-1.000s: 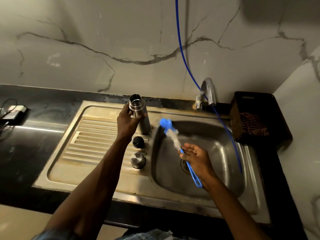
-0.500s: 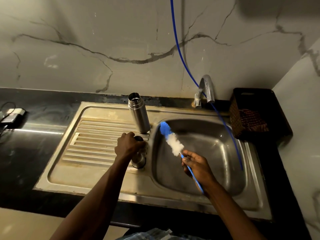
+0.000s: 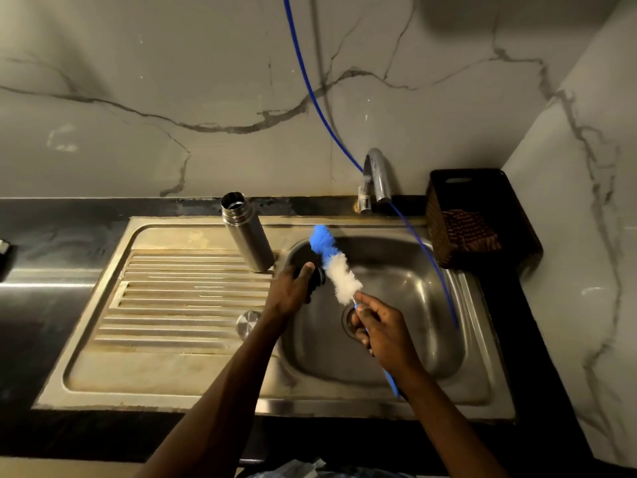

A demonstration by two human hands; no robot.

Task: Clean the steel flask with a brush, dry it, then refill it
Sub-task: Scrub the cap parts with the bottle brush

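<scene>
- Left hand (image 3: 293, 288) curled round a small dark stopper (image 3: 319, 276), held out over the sink bowl (image 3: 406, 281), probably so drips fall into the basin.
- Right hand (image 3: 382, 326) closed round the blue handle of the brush (image 3: 339, 267), gripping just below the bristles, likely for close control of the tip.
- Brush head slanted up and to the left, blue tip highest, white bristles touching or just beside the stopper; cannot tell which.
- Handle end poking out below the right wrist, toward the near rim.
- Flask (image 3: 246, 232) standing free on the draining board (image 3: 186, 305), at the back by the bowl's left edge, touched by neither hand.
- Long axis of the flask upright, mouth open and pointing up; apparent lean toward the top left probably a lens effect.
- Steel cap (image 3: 249, 322) resting on the draining board beside the left forearm, apart from the flask.
- Likely step in hand: scrubbing the stopper, with the flask parked nearby.
- Tap (image 3: 377, 174) at the back, no water visible.
</scene>
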